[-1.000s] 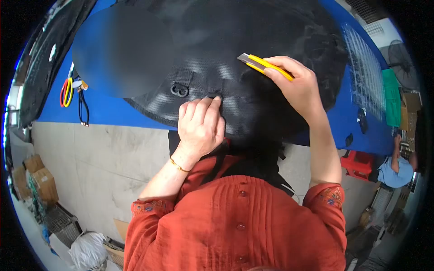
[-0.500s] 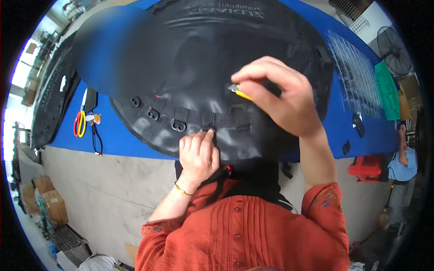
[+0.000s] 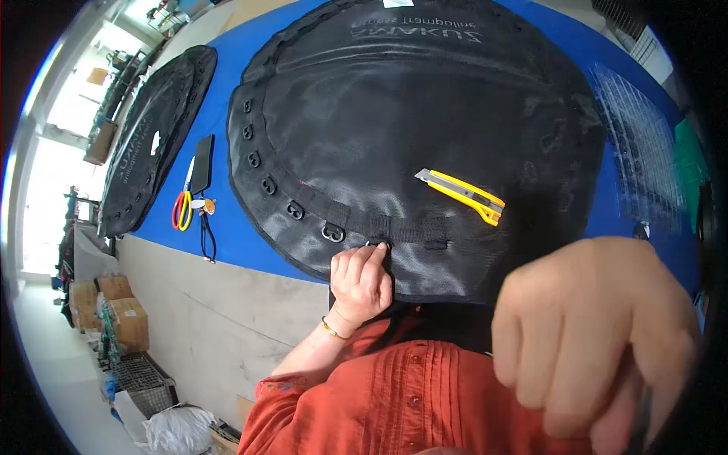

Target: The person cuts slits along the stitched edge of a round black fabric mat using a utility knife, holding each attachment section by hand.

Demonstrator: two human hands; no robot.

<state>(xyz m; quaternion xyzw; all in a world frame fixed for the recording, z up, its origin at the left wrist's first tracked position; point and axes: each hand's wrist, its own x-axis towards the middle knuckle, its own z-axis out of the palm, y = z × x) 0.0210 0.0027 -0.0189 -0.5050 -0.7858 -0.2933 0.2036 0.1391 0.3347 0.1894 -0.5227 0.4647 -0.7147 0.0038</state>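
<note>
A large round black trampoline mat [image 3: 425, 121], with white lettering, lies before me. Along its near rim, black plastic buckles [image 3: 332, 232] sit on short webbing straps. My left hand [image 3: 360, 284] is closed at this rim, its fingertips pinching a mostly covered buckle at the end of a strap [image 3: 381, 226]. On the mat, away from both hands, rests a yellow utility knife [image 3: 462, 196] with its blade out to the left. Close to the camera is my right hand [image 3: 595, 326], raised with fingers curled down; its fingertips are hidden, and whatever they hold cannot be made out.
Left of the mat, on the blue table cover [image 3: 171, 246], lie scissors [image 3: 182, 211], a black phone [image 3: 202, 163] and a corded tag [image 3: 203, 205]. Another black mat [image 3: 155, 136] is beyond them. A wire grid [image 3: 641, 152] lies at the right; cardboard boxes [image 3: 125, 322] stand on the floor.
My right hand has let go of the utility knife, which now lies on the mat, and has come up close to the camera. My left hand stays at the rim. The view has shifted.
</note>
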